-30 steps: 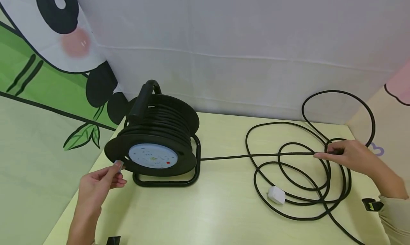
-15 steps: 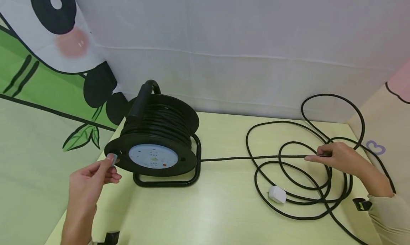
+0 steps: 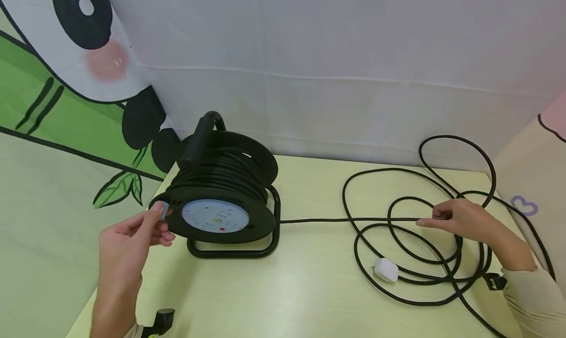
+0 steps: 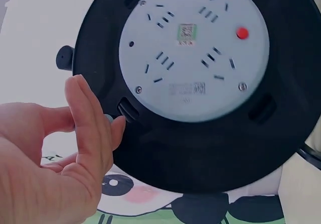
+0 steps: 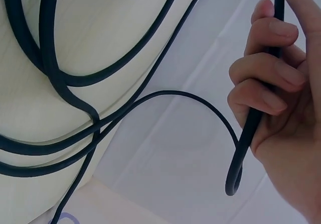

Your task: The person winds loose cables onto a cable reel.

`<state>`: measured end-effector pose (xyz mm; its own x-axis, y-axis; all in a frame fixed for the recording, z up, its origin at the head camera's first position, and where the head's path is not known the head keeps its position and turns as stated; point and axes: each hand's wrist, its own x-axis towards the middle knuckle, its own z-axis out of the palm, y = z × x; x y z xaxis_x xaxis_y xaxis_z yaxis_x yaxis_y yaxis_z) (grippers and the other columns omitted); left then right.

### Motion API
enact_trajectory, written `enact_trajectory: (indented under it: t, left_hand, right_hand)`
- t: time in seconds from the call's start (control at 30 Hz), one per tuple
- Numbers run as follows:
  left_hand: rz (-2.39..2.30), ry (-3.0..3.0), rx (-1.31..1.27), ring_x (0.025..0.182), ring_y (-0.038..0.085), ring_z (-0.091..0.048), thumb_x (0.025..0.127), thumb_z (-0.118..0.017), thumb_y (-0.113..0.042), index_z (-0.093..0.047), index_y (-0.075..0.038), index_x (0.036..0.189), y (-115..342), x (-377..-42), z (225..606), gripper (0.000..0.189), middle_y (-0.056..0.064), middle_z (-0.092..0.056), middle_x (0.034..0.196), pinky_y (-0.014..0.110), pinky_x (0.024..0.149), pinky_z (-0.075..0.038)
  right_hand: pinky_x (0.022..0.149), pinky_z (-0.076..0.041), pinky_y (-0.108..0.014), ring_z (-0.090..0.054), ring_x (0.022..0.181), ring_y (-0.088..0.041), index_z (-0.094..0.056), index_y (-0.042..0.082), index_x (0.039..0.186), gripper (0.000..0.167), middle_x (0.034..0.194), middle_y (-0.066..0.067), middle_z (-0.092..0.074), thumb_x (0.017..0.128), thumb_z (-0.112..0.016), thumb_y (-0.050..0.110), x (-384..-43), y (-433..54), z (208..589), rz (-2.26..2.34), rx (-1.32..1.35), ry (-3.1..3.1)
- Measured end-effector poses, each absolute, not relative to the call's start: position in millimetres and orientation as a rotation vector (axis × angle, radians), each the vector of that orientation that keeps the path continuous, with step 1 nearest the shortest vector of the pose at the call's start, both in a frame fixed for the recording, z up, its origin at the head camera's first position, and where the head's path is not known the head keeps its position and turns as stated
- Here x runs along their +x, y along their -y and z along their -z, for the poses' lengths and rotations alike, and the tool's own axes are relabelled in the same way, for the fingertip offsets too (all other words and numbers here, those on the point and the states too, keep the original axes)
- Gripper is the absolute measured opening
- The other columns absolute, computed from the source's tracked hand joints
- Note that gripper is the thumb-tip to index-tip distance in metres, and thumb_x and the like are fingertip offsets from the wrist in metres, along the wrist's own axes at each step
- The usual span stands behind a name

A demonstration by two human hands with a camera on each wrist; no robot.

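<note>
A black cable reel (image 3: pixel 221 237) with a pale blue socket face (image 3: pixel 215 215) stands at the left of the table in the head view. At its left rim my left hand (image 3: pixel 126 244) pinches a small grey knob (image 3: pixel 165 210) between thumb and fingers; in the left wrist view the fingers mostly cover it. A black cable (image 3: pixel 318 220) runs from the reel across to the right. My right hand (image 3: pixel 468 220) grips that cable, and in the right wrist view its fingers (image 5: pixel 266 98) curl round it. A loop of cable rises behind this hand.
Loose cable coils (image 3: pixel 420 304) lie on the right side of the pale table (image 3: pixel 309 279). A white plug (image 3: pixel 386 269) sits among them. The reel has a black carry handle (image 3: pixel 201 141) and a tubular stand (image 3: pixel 239 254). A printed cloth (image 3: pixel 336 82) hangs behind.
The reel face has turned clockwise, its red button moving lower left, while my left hand follows the knob upward. My right hand has shifted left toward the reel with the cable.
</note>
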<state>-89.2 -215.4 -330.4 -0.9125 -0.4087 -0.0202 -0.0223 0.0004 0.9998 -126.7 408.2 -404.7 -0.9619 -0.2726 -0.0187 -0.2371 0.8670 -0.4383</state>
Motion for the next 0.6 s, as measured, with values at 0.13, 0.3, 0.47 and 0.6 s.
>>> enact_trajectory:
  t: [0.13, 0.3, 0.47, 0.6]
  left_hand:
    - [2.001, 1.984, 0.417, 0.048, 0.017, -0.066, 0.092, -0.080, -0.023, -0.081, -0.007, 0.087, 210, -88, 327, 0.017, 0.007, -0.066, 0.065, 0.025, 0.053, -0.061]
    - [2.006, 1.962, 0.381, 0.048, 0.018, -0.065, 0.092, -0.080, -0.021, -0.080, -0.003, 0.088, 201, -86, 321, 0.018, 0.008, -0.066, 0.065, 0.026, 0.051, -0.060]
    - [2.016, 1.968, 0.331, 0.048, 0.018, -0.065, 0.093, -0.079, -0.020, -0.079, 0.000, 0.089, 190, -86, 316, 0.021, 0.008, -0.065, 0.065, 0.026, 0.051, -0.060]
    - [2.063, 1.990, 0.264, 0.049, 0.018, -0.064, 0.096, -0.076, -0.021, -0.079, 0.000, 0.090, 183, -87, 315, 0.022, 0.007, -0.064, 0.065, 0.026, 0.052, -0.061]
  right_hand:
    - [0.051, -0.029, -0.022, -0.033, 0.054, -0.002, -0.060, 0.025, 0.068, 0.034, 0.058, 0.016, -0.039, 0.092, -0.078, 0.039, -128, -404, 408, 0.709, -0.450, -2.929]
    - [0.049, -0.027, -0.019, -0.031, 0.053, 0.002, -0.059, 0.030, 0.068, 0.032, 0.058, 0.020, -0.037, 0.092, -0.079, 0.029, -131, -396, 413, 0.809, -0.599, -2.897]
    - [0.048, -0.026, -0.019, -0.028, 0.054, 0.004, -0.058, 0.028, 0.070, 0.032, 0.061, 0.020, -0.032, 0.095, -0.075, 0.021, -133, -386, 415, 0.905, -0.691, -2.816]
    - [0.048, -0.028, -0.020, -0.030, 0.055, 0.003, -0.059, 0.025, 0.071, 0.030, 0.061, 0.019, -0.035, 0.098, -0.073, 0.021, -136, -377, 417, 0.937, -0.713, -2.766]
